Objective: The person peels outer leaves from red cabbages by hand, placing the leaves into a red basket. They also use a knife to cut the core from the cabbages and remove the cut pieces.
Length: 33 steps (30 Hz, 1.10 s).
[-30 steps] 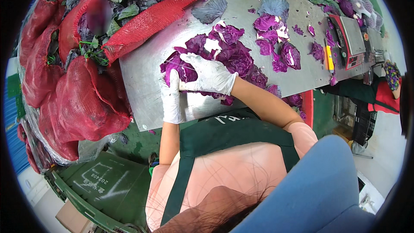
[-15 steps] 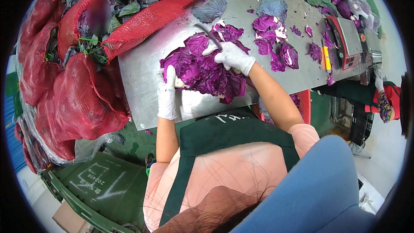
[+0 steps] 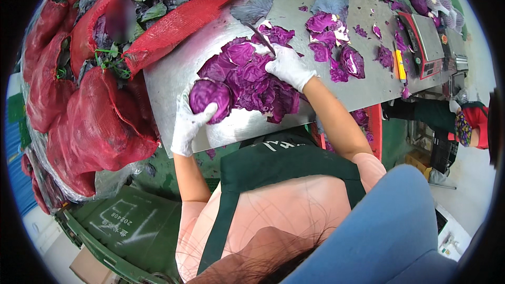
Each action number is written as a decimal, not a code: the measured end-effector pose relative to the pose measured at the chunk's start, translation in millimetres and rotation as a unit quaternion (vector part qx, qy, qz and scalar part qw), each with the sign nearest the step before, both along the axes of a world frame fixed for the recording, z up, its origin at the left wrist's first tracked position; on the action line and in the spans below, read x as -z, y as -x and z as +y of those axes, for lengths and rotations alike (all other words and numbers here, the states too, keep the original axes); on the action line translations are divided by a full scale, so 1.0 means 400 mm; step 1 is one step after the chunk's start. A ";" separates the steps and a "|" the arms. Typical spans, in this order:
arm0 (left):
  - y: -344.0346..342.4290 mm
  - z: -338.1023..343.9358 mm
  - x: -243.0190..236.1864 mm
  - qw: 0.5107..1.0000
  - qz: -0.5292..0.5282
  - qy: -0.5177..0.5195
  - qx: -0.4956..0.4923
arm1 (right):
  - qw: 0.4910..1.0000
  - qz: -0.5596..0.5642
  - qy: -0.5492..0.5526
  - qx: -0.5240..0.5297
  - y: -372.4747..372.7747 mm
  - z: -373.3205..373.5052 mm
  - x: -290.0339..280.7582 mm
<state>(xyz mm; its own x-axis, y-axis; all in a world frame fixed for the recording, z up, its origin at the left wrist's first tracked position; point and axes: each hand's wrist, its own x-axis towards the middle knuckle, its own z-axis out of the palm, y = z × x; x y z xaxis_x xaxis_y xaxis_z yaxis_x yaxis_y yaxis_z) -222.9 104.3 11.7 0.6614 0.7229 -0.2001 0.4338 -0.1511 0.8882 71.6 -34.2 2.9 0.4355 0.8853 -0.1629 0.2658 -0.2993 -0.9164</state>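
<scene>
My left hand point(image 3: 188, 123), in a white glove, grips a round, smooth purple cabbage point(image 3: 210, 99) at the left of the leaf pile, thumb across its near side. My right hand point(image 3: 290, 67), also white-gloved, is closed over the far right part of the pile with a dark, slightly curved knife point(image 3: 262, 38) whose blade points up and left. Between the hands spreads a heap of loose purple cabbage leaves point(image 3: 252, 76) on the steel table point(image 3: 163, 94). The knife's handle is hidden by my right hand.
Red mesh sacks point(image 3: 100, 121) of cabbages crowd the left side. More trimmed leaves point(image 3: 329, 37), a yellow-handled cutter point(image 3: 401, 66) and a red scale point(image 3: 421, 44) are on the right. A red crate point(image 3: 374, 126) stands below the table edge; another person point(image 3: 465, 123) is at far right.
My left hand has moved slightly left and down, and a bare round cabbage now shows in it, apart from the leaves. My right hand still holds the knife, shifted slightly right.
</scene>
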 end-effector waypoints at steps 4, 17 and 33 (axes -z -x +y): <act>0.038 -0.068 0.043 0.994 -0.084 0.061 -0.044 | 0.967 -0.207 -0.137 -0.063 0.143 0.028 -0.065; 0.050 -0.122 0.055 0.992 -0.086 -0.052 -0.076 | 0.986 -0.143 -0.046 -0.077 0.183 0.110 0.150; -0.018 -0.113 -0.075 0.756 -0.451 0.427 -0.206 | 0.958 -0.166 -0.142 -0.186 0.100 0.090 -0.178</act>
